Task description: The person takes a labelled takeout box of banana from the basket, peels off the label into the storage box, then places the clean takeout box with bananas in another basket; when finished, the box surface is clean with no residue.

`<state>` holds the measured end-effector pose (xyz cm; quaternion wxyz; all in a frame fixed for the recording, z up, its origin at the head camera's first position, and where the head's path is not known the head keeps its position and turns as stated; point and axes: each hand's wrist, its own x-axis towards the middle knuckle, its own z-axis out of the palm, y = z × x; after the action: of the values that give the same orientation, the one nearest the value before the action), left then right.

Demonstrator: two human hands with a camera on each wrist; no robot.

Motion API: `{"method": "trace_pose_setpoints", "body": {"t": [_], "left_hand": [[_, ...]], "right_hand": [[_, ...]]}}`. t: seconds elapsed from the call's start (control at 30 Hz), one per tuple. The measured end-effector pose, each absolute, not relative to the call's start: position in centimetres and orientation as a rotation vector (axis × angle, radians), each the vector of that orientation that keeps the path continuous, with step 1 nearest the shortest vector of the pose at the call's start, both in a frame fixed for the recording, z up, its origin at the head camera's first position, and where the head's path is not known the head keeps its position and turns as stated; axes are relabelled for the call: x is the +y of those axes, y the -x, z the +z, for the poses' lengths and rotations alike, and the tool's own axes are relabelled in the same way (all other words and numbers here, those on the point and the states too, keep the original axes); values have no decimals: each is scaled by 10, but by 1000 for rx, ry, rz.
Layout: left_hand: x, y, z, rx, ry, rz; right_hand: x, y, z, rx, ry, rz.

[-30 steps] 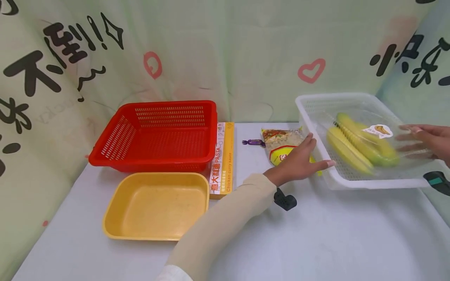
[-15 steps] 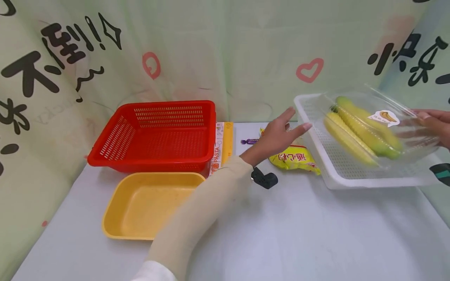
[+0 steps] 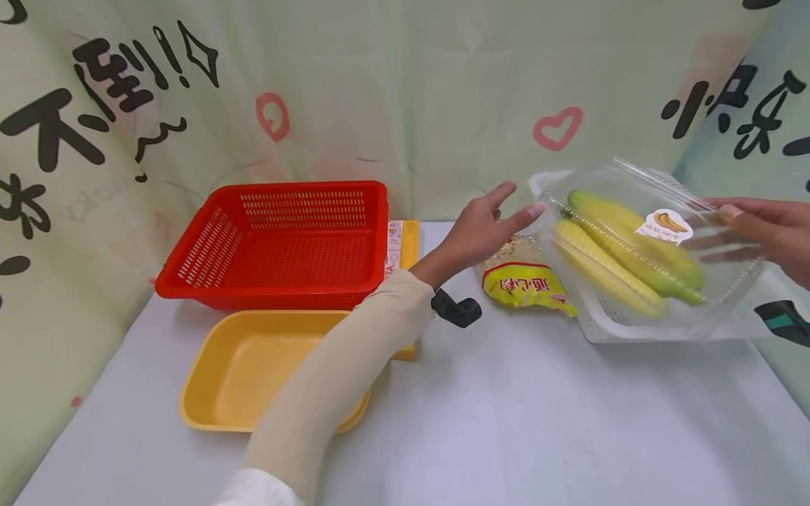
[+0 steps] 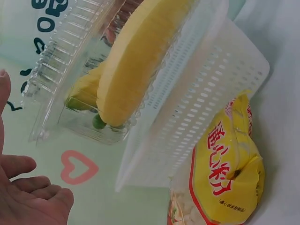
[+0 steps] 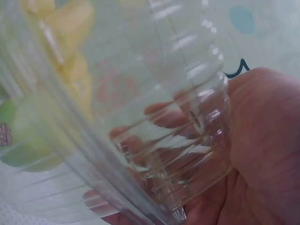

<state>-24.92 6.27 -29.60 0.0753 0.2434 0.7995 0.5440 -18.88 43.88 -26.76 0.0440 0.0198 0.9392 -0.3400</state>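
Observation:
A clear plastic clamshell box (image 3: 633, 246) of yellow-green bananas, with a white banana sticker on its lid, is tilted above the white basket (image 3: 607, 332). My right hand (image 3: 768, 228) grips the box at its right end. In the right wrist view, the fingers (image 5: 164, 117) show through the ribbed plastic, curled beneath it. My left hand (image 3: 477, 228) hangs in the air just left of the box, its fingers and thumb spread loosely and holding nothing. Below that hand lies a yellow bag of macaroni (image 3: 525, 281), partly covered by the hand in the head view.
On the left stands a red basket (image 3: 304, 260), with a yellow tray (image 3: 253, 372) in front of it. A yellow-and-white pasta box (image 3: 410, 242) lies beside them, partly behind my left sleeve. A printed curtain (image 3: 443, 105) closes off the back.
My right hand has lifted the banana box from the white basket and shifted it left. My left hand has left the basket rim and moved left, covering the purple-wrapped candy.

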Motion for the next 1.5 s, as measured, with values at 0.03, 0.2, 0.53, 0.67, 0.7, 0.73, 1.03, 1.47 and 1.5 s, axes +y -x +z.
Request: {"method": "trace_pose_setpoints", "body": {"t": [0.03, 0.2, 0.53, 0.67, 0.7, 0.73, 1.03, 1.47, 1.5], "left_hand": [[62, 249, -295, 2410, -728, 1620], [57, 245, -292, 2418, -741, 1587], [35, 232, -284, 2376, -863, 1549], [20, 228, -282, 2371, -991, 1484], [16, 227, -283, 2366, -1023, 1460], [13, 226, -283, 2360, -1053, 1432], [-8, 205, -289, 2167, -1092, 1448], [-25, 176, -299, 2124, -1137, 1567], [-26, 173, -301, 2107, -1137, 1597]], "right_hand": [[435, 189, -266, 2873, -37, -1001], [418, 188, -263, 2855, 55, -962], [389, 183, -261, 2881, 212, -1118], [371, 179, -258, 2861, 215, -1142], [367, 178, -258, 2853, 209, -1148], [364, 177, -257, 2847, 206, -1151], [345, 177, -258, 2753, 294, -1178], [325, 176, -269, 2694, 597, -1148], [323, 176, -269, 2695, 610, -1139]]}}
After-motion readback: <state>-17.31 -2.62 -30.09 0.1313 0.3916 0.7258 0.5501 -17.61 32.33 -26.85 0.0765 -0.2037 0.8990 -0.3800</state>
